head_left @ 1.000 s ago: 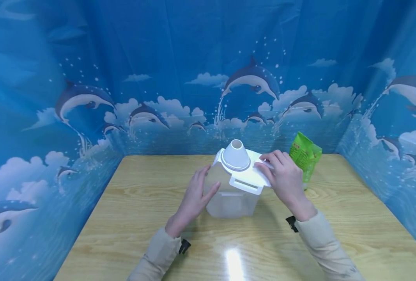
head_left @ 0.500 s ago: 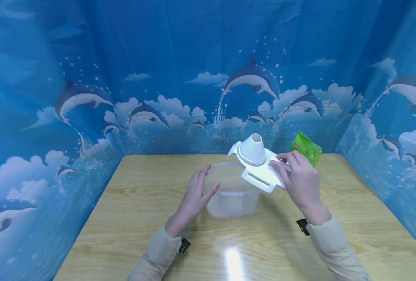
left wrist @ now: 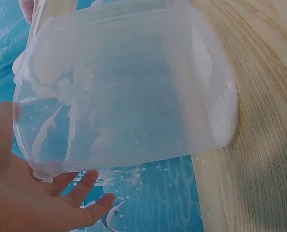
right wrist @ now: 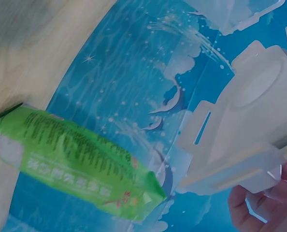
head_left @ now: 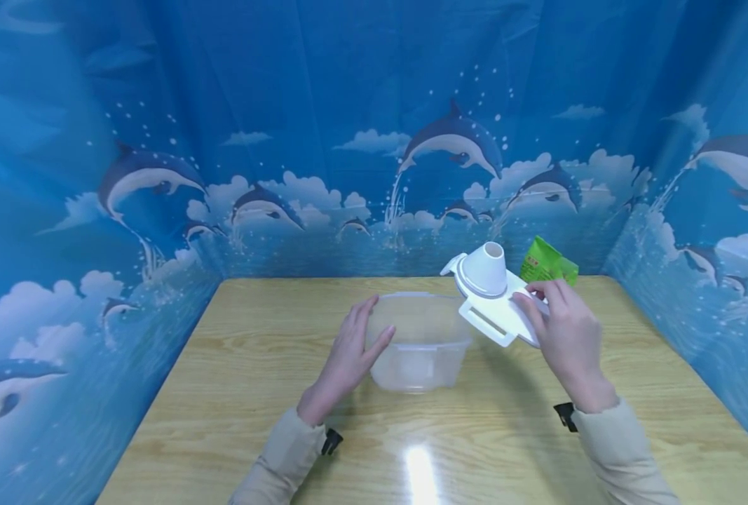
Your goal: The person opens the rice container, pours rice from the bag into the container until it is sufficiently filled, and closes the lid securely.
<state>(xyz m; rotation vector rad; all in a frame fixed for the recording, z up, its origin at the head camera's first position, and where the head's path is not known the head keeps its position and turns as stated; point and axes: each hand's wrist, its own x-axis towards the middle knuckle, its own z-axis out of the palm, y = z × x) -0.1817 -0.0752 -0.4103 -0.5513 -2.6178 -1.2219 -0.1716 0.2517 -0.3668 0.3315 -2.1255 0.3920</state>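
Observation:
A translucent plastic storage container (head_left: pixel 418 365) stands upright on the table, its top uncovered. My left hand (head_left: pixel 346 351) rests against its left side near the rim, thumb and fingers spread; in the left wrist view the fingers (left wrist: pixel 83 191) extend straight beside the container wall (left wrist: pixel 129 92). My right hand (head_left: pixel 568 333) pinches the right end of a white lid (head_left: pixel 511 308) with a cone-shaped spout (head_left: pixel 487 270). The lid is tilted in the air, right of the container's opening. From the right wrist camera, the lid's underside and side clips (right wrist: pixel 196 128) show.
A green printed bag (head_left: pixel 540 263) stands at the table's back right, partly hidden behind my right hand; its printed side (right wrist: pixel 71 159) faces the right wrist camera. The wooden table (head_left: pixel 254 351) ends at a blue dolphin-patterned curtain (head_left: pixel 310 91).
My right hand has lifted the lid off the container and carried it to the right, uncovering the opening. The left hand and the container have stayed in place.

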